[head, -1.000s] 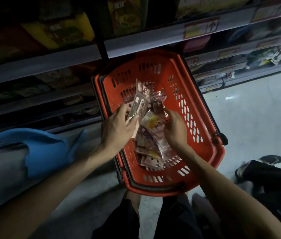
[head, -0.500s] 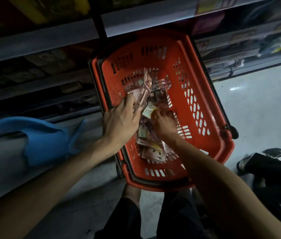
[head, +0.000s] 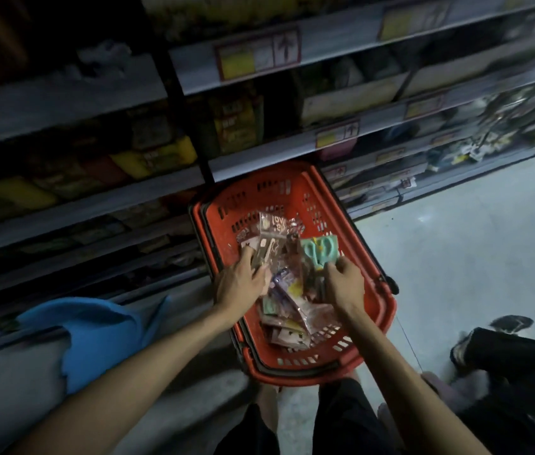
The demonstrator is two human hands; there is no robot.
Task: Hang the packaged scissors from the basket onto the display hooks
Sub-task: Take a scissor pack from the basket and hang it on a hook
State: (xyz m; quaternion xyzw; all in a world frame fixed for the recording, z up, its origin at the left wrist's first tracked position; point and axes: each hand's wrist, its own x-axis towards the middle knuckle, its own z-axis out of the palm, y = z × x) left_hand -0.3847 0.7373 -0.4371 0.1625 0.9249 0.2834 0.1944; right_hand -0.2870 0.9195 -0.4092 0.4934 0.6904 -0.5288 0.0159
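— Can any writing be read?

— Very little. The clear packet (head: pixel 271 238) standing up in the left hand (head: pixel 239 285) shows letters like "LOV" near its top. The shelf tag (head: pixel 259 55) has a red border, a yellow block and an upward arrow. Its small print is too blurred.

— And the hands?

— Both are over the red basket (head: pixel 387 310). The left grips a bunch of clear packets, fingers curled round their lower ends. The right hand (head: pixel 344 287) holds a mint-green scissors pack (head: pixel 320 252) by its bottom edge, tilted up above the rest.

— Where are the other scissors?

— Heaped loose in the basket as a pile of packs (head: pixel 287 310), mostly toward its near end.

— Room to move?

— The basket's far rim sits tight against the low shelf edge (head: pixel 259 164). Pale bare floor (head: pixel 456 257) lies to the right, with a dark shoe (head: pixel 510 323) further out. A blue cloth (head: pixel 95 333) lies on the left, near the basket.
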